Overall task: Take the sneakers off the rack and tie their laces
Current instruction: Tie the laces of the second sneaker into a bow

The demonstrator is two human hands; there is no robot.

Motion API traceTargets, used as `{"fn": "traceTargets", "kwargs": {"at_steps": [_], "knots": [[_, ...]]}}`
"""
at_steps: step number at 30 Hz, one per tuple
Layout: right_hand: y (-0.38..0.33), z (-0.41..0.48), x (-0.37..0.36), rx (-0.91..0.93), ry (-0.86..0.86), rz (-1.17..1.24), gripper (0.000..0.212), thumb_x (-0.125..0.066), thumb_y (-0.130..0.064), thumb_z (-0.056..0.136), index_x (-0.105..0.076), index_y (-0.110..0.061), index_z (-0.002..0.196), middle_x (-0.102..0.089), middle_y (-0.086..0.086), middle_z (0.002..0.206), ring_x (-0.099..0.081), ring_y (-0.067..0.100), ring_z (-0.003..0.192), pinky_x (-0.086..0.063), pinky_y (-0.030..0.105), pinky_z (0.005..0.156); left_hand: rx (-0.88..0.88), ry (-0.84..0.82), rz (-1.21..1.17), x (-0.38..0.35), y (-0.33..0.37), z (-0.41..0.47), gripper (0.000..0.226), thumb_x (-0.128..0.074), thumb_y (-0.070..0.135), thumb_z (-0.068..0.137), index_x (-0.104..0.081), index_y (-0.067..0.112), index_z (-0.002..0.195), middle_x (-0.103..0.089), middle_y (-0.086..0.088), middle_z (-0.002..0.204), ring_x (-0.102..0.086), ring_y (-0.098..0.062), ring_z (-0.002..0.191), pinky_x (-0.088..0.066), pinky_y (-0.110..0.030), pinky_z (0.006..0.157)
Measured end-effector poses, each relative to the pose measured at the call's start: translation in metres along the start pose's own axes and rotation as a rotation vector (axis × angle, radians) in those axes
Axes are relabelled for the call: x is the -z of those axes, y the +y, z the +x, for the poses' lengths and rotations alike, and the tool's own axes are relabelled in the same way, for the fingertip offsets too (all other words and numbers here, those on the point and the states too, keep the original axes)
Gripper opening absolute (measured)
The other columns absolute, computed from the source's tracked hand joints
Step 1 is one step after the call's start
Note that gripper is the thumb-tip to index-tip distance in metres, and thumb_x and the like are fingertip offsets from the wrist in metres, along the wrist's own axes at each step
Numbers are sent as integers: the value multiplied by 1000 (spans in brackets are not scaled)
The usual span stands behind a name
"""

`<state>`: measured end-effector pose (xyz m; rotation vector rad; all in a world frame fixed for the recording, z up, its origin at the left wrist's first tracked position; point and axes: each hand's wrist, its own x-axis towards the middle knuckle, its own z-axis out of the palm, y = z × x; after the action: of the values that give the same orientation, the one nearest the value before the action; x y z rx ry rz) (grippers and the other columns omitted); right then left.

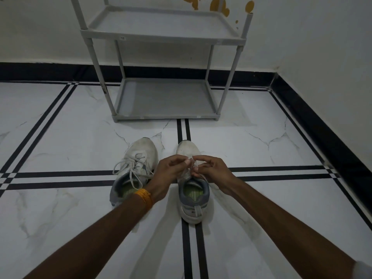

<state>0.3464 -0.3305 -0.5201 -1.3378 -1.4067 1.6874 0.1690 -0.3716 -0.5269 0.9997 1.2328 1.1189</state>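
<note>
Seen from the head camera, a person reaches both bare arms toward two white sneakers standing side by side, toes toward the wall, on a marble-patterned floor (60, 137) with black stripes. The grey two-shelf rack (163, 35) beyond them holds nothing. The left hand (171, 170), an orange thread band (144, 198) at its wrist, and the right hand (211, 170) meet over the right sneaker (192, 198), each pinching a strand of its white laces (191, 168) between thumb and fingertips. How far the knot has come cannot be told; the fingers hide it. The left sneaker (134, 168) sits just beside, its laces (128, 164) drooping loosely over the upper; whether they are tied is unclear.

The likeliest slip from here appears to be a thin strand escaping the pinch, letting a half-formed loop collapse. A hard upward tug could also tip the unweighted shoe, or nudge it into its neighbour.
</note>
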Motion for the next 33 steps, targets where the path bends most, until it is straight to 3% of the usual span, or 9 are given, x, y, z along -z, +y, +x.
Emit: {"fn": "traceTargets", "kwargs": {"at_steps": [3, 6, 10, 14, 23, 26, 28, 31, 33], "knots": [[0, -1, 0, 10, 3, 1, 34, -73, -7, 84, -70, -17, 116, -75, 19, 97, -73, 32, 91, -59, 39, 84, -96, 77, 17, -15, -4, 4, 15, -65, 12, 91, -74, 3, 100, -75, -14, 94, -72, -18, 87, -59, -30, 79], [-1, -2, 1, -6, -3, 50, 35, -71, -2, 84, -69, -15, 117, -75, 19, 96, -73, 28, 88, -59, 31, 77, -139, 134, 111, -19, -12, 12, 16, -68, 13, 89, -75, 10, 102, -77, -6, 95, -72, -16, 90, -59, -34, 87], [0, 2, 1, -16, -19, 21, 36, -69, -1, 85, -69, -16, 117, -74, 19, 101, -73, 30, 92, -59, 35, 83, -292, 171, 393, -22, -16, 12, 17, -67, 17, 90, -75, 14, 105, -75, 0, 100, -68, -8, 91, -55, -22, 88], [0, 3, 0, -36, 6, 16, 39, -63, 6, 84, -69, -14, 117, -74, 16, 97, -74, 25, 86, -58, 28, 74, -412, 175, 602, -28, -17, 11, 15, -66, 18, 90, -75, 13, 101, -73, -4, 99, -65, -12, 89, -48, -15, 83], [-2, 1, 0, 3, -48, 13, 43, -62, 14, 84, -66, -10, 118, -69, 12, 78, -72, 19, 75, -55, 20, 66, -44, 202, 260, -20, -5, 23, 14, -85, 12, 70, -74, 14, 79, -76, -4, 81, -72, -18, 78, -62, -40, 78], [-2, 1, 0, 18, -52, -39, 44, -63, 13, 83, -66, -14, 119, -67, 13, 79, -71, 22, 78, -56, 24, 70, 83, 261, 234, -18, -5, 25, 48, -91, 27, 62, -61, 17, 98, -68, -5, 91, -66, -23, 84, -59, -35, 66], [-3, 0, 0, 36, -51, -67, 45, -63, 12, 83, -66, -15, 118, -66, 14, 81, -71, 23, 81, -57, 25, 71, 171, 167, 206, -14, -5, 27, 60, -88, 30, 67, -53, 20, 115, -62, -7, 102, -63, -25, 93, -58, -33, 67], [-4, 0, 0, 69, -70, -80, 44, -60, 15, 84, -67, -13, 117, -61, 19, 87, -68, 28, 84, -59, 28, 76, 111, -51, 249, -8, -5, 30, 32, -76, 30, 82, -64, 15, 108, -68, -12, 103, -66, -31, 99, -59, -37, 75], [-6, 0, -1, 79, -81, -81, 42, -59, 15, 85, -67, -11, 117, -61, 19, 86, -67, 28, 82, -59, 28, 76, 27, -52, 338, -9, -4, 30, 22, -72, 34, 84, -66, 15, 94, -72, -11, 95, -68, -30, 95, -58, -42, 82]]}}
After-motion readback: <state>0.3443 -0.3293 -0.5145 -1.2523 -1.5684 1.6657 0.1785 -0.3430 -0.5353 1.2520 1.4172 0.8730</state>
